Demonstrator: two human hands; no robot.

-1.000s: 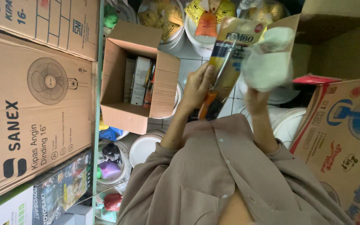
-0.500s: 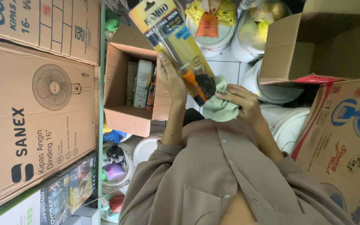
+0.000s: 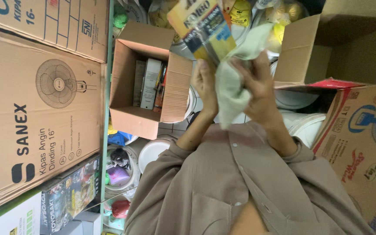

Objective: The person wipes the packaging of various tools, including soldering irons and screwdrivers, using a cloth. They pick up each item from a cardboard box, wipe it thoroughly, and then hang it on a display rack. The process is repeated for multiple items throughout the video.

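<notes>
Held a yellow blister-pack pkg (image 3: 202, 30) up in front of torso, top of frame, above the open cardboard box (image 3: 146, 80). Left hand (image 3: 206, 85) gripped pkg from below: fingers curled round its lower edge, thumb up along the front, pressed against the card. Right hand (image 3: 257, 85) pressed a pale green cloth (image 3: 233, 80) onto pkg's right/lower part; fingers closed together on the cloth, bunching it, w/ loose end hanging down between the wrists. Cloth covered most of pkg's lower half, so contents hard to read; possibly a tool w/ dark handle, cannot tell for sure.

Open box sat left of the hands, flaps out, w/ several flat boxed items standing on edge inside (image 3: 149, 82). Not touched by either hand. Large fan carton (image 3: 35, 109) stacked at far left, another carton above it (image 3: 53, 21). Second fan carton (image 3: 362, 143) at right, tilted, w/ an open empty-looking brown box (image 3: 314, 48) above it. White round buckets/lids (image 3: 153, 150) on floor below the open box and near right carton. Bagged round items (image 3: 240, 11) behind pkg, partly hidden. Small coloured boxes (image 3: 70, 196) bottom left.

Beige long sleeves (image 3: 223, 187) filled lower centre. View rotated, so lower/upper here per frame only.
</notes>
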